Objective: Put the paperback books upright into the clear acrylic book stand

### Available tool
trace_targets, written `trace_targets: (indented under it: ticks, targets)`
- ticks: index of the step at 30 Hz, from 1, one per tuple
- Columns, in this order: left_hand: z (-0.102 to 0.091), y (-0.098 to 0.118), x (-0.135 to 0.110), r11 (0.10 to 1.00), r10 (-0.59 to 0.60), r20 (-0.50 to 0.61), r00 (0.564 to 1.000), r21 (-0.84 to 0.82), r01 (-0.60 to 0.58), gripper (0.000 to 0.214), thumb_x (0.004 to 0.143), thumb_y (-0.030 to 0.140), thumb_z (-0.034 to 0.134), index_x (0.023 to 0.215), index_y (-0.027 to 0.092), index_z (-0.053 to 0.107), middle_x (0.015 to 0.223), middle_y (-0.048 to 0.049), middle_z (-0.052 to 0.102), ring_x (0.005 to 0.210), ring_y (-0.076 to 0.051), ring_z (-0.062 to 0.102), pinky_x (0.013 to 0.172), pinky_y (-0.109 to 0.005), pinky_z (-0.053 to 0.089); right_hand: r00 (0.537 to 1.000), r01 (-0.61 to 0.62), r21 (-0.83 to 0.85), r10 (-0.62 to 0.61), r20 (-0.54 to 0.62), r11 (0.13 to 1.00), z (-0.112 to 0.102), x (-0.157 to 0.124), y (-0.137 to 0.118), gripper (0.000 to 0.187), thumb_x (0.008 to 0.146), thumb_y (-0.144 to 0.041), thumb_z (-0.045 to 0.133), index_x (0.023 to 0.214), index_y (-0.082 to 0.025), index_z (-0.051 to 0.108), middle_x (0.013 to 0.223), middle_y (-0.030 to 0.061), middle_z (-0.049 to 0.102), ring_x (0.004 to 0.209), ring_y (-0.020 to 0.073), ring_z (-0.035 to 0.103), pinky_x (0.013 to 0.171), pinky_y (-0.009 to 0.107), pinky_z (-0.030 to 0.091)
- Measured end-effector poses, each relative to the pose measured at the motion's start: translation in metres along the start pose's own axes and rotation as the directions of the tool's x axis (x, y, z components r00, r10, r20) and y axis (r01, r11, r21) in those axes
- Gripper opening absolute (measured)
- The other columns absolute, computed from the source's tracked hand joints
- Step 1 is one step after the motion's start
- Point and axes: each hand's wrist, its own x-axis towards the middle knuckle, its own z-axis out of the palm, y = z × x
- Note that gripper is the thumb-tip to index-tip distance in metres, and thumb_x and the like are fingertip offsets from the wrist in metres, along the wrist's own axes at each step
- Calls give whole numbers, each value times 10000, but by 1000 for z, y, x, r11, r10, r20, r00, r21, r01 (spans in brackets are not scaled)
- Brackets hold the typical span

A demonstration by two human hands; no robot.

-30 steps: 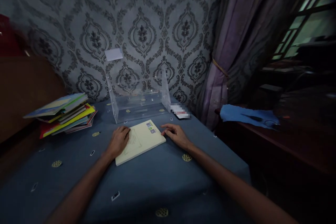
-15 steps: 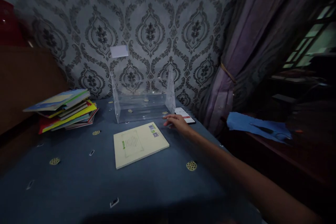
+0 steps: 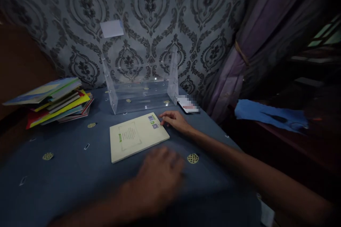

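A cream book with a green label and printed codes lies flat on the dark blue tablecloth. At its right edge is my right hand, fingers loosely bent and apart; whether the fingertips touch the cover I cannot tell. My left hand is over the cloth just below the book's near edge, its fingers smeared by motion. Behind the book stands a clear acrylic rack with transparent side panels.
A messy pile of colourful books sits on the left. Beside the rack's right side lies a phone. A blue cloth rests on a ledge to the right, near a tied purple curtain. A pale card shows against the patterned wall.
My left hand has come into view from below. My right hand has closed in on the book's right edge. The view has shifted, and the book lies as before.
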Motion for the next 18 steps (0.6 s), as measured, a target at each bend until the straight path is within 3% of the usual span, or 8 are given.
trace_targets:
  ticks: [1,2,4,8,15,18]
  targets:
    - [-11,-16,3,961,-123,-134,983,230,151,249,961,216,465,1190,184,558,1260,-135,549,1243,-313,456,1036,-545,390,1000,15,9,-15,-12,1000,1,-3,4,239,711,-266,594,886,-147,705,641,22,709,578,133,594,535,230,439]
    - [-19,-31,6,883,-163,-230,960,401,245,261,935,255,528,1183,177,553,1245,-135,563,1214,-324,470,1013,-539,407,999,32,19,-32,-28,999,2,-6,7,248,722,-276,587,897,-146,706,648,23,710,595,138,603,544,233,442]
    - [-28,-56,10,746,-178,-318,931,574,338,292,912,306,572,1168,165,550,1219,-140,584,1170,-327,496,975,-514,435,996,64,33,-62,-60,997,3,-11,10,266,747,-293,572,921,-143,706,670,28,716,628,144,616,562,238,448]
    - [-28,-76,14,649,-179,-324,929,671,359,250,950,310,495,1133,154,563,1196,-152,605,1103,-311,541,920,-486,471,995,85,12,-84,-50,996,0,-17,9,273,789,-291,548,948,-138,709,701,35,723,623,139,601,569,243,445]
    - [-34,-74,20,585,-190,-227,955,755,296,299,986,259,413,1222,122,534,1204,-162,630,1069,-289,576,752,-381,543,996,92,-31,-93,-9,995,-3,-24,1,236,796,-215,540,937,-155,719,754,25,730,695,148,624,677,263,481]
    - [-40,-74,20,580,-217,-204,955,759,294,258,995,209,364,1139,145,568,1088,-137,667,1006,-283,598,634,-329,521,995,101,-4,-102,-11,995,-3,-27,-3,215,798,-215,549,912,-166,724,802,32,734,783,166,650,722,273,497]
